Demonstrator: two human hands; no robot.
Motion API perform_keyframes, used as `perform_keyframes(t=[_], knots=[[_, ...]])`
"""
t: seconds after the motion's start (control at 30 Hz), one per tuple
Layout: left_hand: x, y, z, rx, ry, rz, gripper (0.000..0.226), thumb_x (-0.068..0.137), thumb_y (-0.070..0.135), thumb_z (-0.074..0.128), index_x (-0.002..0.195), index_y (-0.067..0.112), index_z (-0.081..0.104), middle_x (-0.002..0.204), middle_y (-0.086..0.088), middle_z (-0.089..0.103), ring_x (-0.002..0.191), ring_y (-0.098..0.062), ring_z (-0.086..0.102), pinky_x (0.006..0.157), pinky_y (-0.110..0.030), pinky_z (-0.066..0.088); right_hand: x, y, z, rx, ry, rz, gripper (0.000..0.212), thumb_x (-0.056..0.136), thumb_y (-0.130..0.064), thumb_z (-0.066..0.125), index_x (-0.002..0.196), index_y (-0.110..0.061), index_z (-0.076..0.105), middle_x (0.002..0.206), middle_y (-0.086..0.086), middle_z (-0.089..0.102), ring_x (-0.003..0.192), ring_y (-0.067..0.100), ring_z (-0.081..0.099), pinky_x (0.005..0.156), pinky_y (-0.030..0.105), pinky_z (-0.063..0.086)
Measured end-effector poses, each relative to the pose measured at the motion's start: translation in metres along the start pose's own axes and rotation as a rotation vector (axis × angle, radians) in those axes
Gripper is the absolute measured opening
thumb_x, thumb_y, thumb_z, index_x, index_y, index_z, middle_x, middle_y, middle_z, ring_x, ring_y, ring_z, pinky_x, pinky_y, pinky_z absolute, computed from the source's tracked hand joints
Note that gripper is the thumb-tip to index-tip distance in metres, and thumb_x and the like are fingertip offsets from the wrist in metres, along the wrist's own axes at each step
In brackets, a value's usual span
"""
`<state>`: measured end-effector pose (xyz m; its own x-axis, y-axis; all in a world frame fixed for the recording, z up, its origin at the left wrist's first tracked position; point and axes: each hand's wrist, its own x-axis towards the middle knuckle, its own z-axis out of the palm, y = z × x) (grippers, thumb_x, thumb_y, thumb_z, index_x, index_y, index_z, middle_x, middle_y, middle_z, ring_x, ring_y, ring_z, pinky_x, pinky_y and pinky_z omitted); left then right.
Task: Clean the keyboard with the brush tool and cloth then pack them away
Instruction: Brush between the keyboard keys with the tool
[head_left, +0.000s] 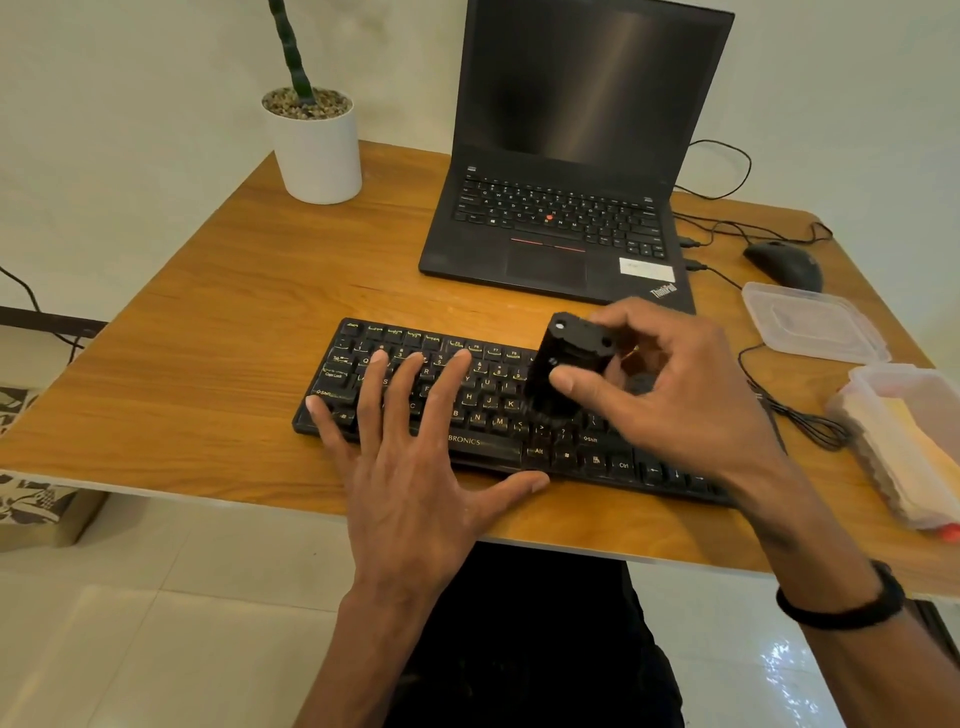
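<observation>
Right hand (675, 395) fingers grip blocky black brush tool (569, 364); left hand (410, 452) flat on keyboard (483, 441)

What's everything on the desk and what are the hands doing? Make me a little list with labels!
left hand: flat, fingers spread, pressing on the keyboard
right hand: grips the black brush, bristles down on the keys
laptop: open, screen dark, behind the keyboard
mouse: right of the laptop
plant pot: white, far left corner of the desk
lid: clear, lying on the right
box: clear, at the right edge, with yellowish cloth inside
</observation>
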<state>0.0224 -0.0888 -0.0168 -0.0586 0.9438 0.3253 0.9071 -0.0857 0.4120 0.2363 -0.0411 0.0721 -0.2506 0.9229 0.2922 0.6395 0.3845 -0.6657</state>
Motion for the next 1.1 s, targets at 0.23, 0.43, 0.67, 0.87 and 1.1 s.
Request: perform_keyframes(t=[0.23,0.43,0.67,0.87,1.1], knots=[[0.000,0.000,0.000,0.001,0.002,0.001,0.120,0.060,0.104,0.041,0.161,0.041,0.025,0.163,-0.002,0.038,0.161,-0.026,0.013,0.123,-0.071,-0.003,-0.001,-0.004,0.003,0.120,-0.120,0.064,0.031,0.084,-0.043,0.079,0.109,-0.026,0.072,0.094,-0.006,0.073,0.082,0.017,0.068,0.068,0.039,0.060],[0.001,0.002,-0.001,0.000,0.004,-0.008,0.122,0.058,0.105,0.042,0.161,0.042,0.022,0.163,-0.002,0.037,0.161,-0.026,0.013,0.123,-0.071,-0.004,0.017,0.014,-0.001,-0.202,0.124,-0.010,0.044,0.088,-0.041,0.077,0.125,-0.019,0.067,0.101,-0.010,0.068,0.081,0.007,0.066,0.072,0.026,0.059],[0.001,0.001,0.000,-0.001,0.000,-0.005,0.121,0.060,0.103,0.044,0.161,0.043,0.020,0.164,-0.002,0.036,0.161,-0.026,0.012,0.123,-0.070,-0.005,0.004,-0.004,-0.015,0.125,-0.240,0.040,0.037,0.077,-0.040,0.086,0.109,-0.025,0.073,0.087,0.010,0.073,0.069,0.027,0.067,0.062,0.040,0.060],[0.000,0.001,-0.001,-0.005,-0.003,-0.006,0.121,0.059,0.104,0.042,0.162,0.042,0.022,0.164,-0.002,0.036,0.161,-0.026,0.012,0.123,-0.070,-0.005,0.012,0.005,-0.009,0.140,-0.292,0.034,0.029,0.084,-0.043,0.078,0.107,-0.026,0.075,0.089,0.008,0.073,0.079,0.028,0.067,0.065,0.040,0.058],[0.001,0.001,0.000,-0.007,-0.008,-0.015,0.120,0.060,0.104,0.040,0.161,0.044,0.020,0.165,-0.002,0.035,0.161,-0.026,0.009,0.123,-0.070,-0.004,0.035,0.034,0.011,-0.073,0.183,0.039,0.041,0.090,-0.037,0.078,0.126,-0.021,0.069,0.105,-0.008,0.071,0.091,0.005,0.067,0.073,0.013,0.054]])
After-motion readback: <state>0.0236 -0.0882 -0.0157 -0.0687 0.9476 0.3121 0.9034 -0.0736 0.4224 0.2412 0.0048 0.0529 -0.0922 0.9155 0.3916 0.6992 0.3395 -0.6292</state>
